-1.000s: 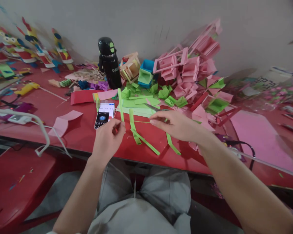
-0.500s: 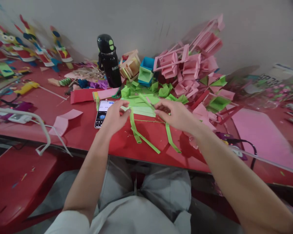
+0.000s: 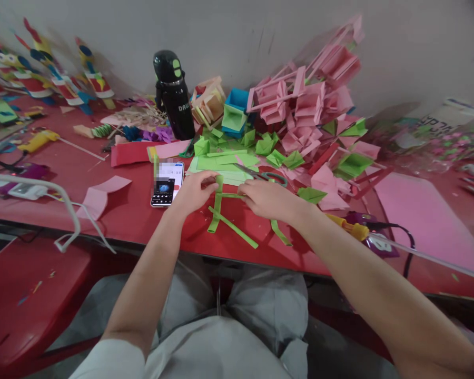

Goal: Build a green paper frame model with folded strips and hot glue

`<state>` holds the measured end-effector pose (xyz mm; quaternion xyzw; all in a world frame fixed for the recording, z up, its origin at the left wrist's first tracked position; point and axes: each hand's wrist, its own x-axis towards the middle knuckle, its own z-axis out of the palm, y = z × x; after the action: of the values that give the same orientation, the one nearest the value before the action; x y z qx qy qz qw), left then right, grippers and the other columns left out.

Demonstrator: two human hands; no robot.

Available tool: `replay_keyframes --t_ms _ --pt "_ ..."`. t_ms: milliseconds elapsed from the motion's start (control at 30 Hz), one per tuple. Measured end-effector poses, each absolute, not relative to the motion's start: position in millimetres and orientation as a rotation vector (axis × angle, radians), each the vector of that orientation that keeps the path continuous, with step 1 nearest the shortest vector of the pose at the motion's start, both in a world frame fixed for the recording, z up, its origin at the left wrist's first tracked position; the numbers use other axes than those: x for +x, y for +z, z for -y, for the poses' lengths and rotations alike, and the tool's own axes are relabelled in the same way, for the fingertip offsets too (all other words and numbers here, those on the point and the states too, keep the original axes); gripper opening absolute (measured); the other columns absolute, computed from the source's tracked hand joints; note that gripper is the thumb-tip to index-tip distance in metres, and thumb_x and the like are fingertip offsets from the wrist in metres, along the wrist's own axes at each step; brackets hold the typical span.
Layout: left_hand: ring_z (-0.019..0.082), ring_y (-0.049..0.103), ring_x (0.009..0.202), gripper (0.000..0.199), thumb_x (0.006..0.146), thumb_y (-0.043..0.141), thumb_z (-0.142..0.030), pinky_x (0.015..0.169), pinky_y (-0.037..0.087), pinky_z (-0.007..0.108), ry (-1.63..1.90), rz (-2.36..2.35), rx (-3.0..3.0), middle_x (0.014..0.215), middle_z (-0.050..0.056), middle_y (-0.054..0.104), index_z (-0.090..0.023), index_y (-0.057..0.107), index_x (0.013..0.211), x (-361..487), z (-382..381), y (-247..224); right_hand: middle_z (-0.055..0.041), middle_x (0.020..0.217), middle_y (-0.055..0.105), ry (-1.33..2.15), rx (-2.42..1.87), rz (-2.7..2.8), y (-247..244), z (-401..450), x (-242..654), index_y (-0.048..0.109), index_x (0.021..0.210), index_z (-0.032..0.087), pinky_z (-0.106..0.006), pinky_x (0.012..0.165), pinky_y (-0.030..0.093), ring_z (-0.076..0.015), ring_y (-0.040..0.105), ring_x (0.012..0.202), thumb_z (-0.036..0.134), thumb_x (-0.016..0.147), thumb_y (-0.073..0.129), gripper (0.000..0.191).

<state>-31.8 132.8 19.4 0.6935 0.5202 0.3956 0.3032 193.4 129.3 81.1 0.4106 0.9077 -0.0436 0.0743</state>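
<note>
My left hand [image 3: 195, 195] pinches the upper end of a folded green paper strip [image 3: 216, 210], which hangs toward the table's front. Just to its right, my right hand [image 3: 266, 200] has its fingers closed on the end of a thin green strip [image 3: 231, 195] that runs across from the first. A loose green strip [image 3: 237, 230] lies slanted in front of both hands, and another bent strip [image 3: 280, 233] shows below my right wrist. Behind my right hand, scissors [image 3: 276, 176] rest by a stack of light green paper [image 3: 205, 164].
A phone [image 3: 166, 184] lies left of my left hand, with a black bottle [image 3: 175, 100] behind it. Pink folded-paper pieces [image 3: 310, 102] are heaped at the back right. Yellow glue guns [image 3: 351, 227] with cords lie on both sides. A white bar [image 3: 61, 195] crosses the left edge.
Both hands have lowered toward me. My right hand has come away from the paper stack to the thin strip, and scissors now show behind it. My left hand has taken the folded strip's top.
</note>
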Motion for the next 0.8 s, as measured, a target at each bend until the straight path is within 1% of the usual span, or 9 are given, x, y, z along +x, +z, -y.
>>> replay_keyframes --t_ms 167,300,500,800 --pt "0.022 0.073 0.099 0.029 0.089 0.065 -0.018 0.095 0.059 0.040 1.071 -1.355 1.873 0.107 0.008 0.078 -0.019 0.073 0.116 -31 -135 11 -0.0136 0.113 0.067 -0.122 1.231 -2.730 77 -128 191 0.065 0.112 0.014 -0.032 0.067 0.038 -0.0247 0.065 0.103 0.014 0.101 0.041 0.026" --pt "0.023 0.073 0.101 0.030 0.089 0.066 -0.019 0.097 0.058 0.040 1.085 -1.343 1.875 0.107 0.008 0.078 -0.019 0.073 0.118 -31 -136 9 -0.0130 0.115 0.067 -0.102 1.247 -2.728 73 -129 191 0.064 0.114 0.014 -0.031 0.068 0.039 -0.0239 0.064 0.107 0.010 0.099 0.043 0.026" --pt "0.023 0.073 0.102 0.030 0.089 0.065 -0.017 0.097 0.058 0.040 1.086 -1.345 1.881 0.107 0.008 0.078 -0.018 0.073 0.118 -31 -136 9 -0.0116 0.111 0.068 -0.053 1.254 -2.726 68 -130 191 0.064 0.113 0.015 -0.032 0.064 0.038 -0.0255 0.066 0.107 0.015 0.101 0.044 0.024" --pt "0.022 0.073 0.100 0.031 0.089 0.065 -0.017 0.096 0.059 0.040 1.077 -1.344 1.891 0.107 0.008 0.078 -0.019 0.072 0.119 -31 -136 10 -0.0130 0.110 0.068 -0.040 1.287 -2.685 68 -130 189 0.067 0.116 0.015 -0.031 0.064 0.039 -0.0253 0.065 0.105 0.011 0.098 0.043 0.030"
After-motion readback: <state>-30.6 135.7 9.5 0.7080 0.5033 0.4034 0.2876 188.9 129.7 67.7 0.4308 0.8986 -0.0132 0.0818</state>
